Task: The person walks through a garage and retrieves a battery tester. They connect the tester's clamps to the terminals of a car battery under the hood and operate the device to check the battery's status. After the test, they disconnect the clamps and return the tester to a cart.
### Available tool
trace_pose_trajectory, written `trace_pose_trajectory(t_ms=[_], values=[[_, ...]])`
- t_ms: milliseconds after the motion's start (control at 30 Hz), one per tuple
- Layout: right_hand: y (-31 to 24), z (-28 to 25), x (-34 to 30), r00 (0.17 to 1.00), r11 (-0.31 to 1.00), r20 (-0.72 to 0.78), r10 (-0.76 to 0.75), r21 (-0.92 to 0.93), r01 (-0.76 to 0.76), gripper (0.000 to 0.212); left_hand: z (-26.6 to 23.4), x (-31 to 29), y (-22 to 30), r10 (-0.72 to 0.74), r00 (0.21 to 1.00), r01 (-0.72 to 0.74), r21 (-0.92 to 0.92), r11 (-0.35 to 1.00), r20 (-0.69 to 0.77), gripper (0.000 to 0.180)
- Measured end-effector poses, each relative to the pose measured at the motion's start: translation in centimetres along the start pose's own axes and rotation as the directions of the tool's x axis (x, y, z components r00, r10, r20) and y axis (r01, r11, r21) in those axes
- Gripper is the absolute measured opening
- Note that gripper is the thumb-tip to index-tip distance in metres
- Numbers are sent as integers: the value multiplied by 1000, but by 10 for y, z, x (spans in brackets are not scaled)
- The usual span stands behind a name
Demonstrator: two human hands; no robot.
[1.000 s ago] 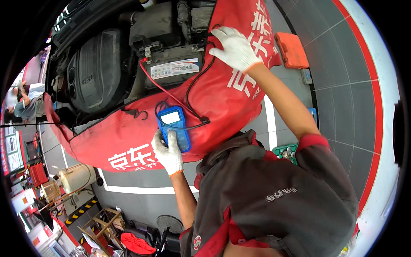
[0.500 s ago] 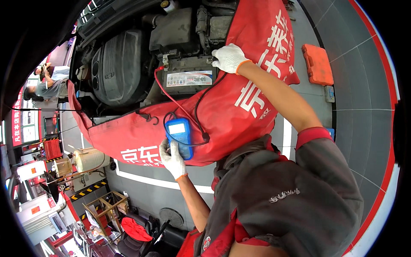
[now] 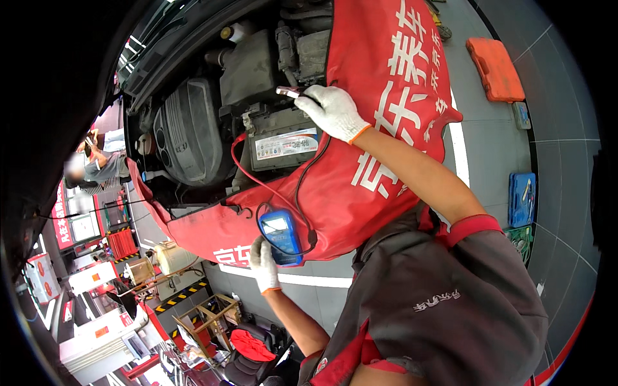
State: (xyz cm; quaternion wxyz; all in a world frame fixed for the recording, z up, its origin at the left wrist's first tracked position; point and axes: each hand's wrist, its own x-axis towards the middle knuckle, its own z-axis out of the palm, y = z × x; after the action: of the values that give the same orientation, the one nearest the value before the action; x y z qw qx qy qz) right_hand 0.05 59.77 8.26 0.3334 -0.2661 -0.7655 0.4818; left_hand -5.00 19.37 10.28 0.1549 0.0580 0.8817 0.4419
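Observation:
My right hand, in a white knit glove, grips a metal cable clamp above the right far corner of the car battery. A black cable runs from that side down to a blue handheld battery tester with a lit screen. On the battery's left side, a red clamp sits by the terminal, its red cable leading toward the tester. My gloved left hand is at the tester's lower left edge, fingers partly hidden behind it. The tester rests against the red fender cover.
The engine cover lies left of the battery in the open engine bay. On the floor at right are an orange case and a blue tool case. A chair and a wooden frame stand lower left. Another person is at far left.
My right hand has lifted the clamp away from the battery's right terminal area. My left thumb has shifted off the tester's buttons to its left edge. The view has turned slightly.

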Motion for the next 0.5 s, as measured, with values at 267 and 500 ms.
trace_pose_trajectory(t_ms=[267,500], values=[[13,8,4,992,966,16,-129,-225,129,43,47,97,147,608,789,-561,296,773,-89,33],[8,7,6,989,959,67,-130,-247,142,42,122,218,187,289,922,-332,911,246,258,58]])
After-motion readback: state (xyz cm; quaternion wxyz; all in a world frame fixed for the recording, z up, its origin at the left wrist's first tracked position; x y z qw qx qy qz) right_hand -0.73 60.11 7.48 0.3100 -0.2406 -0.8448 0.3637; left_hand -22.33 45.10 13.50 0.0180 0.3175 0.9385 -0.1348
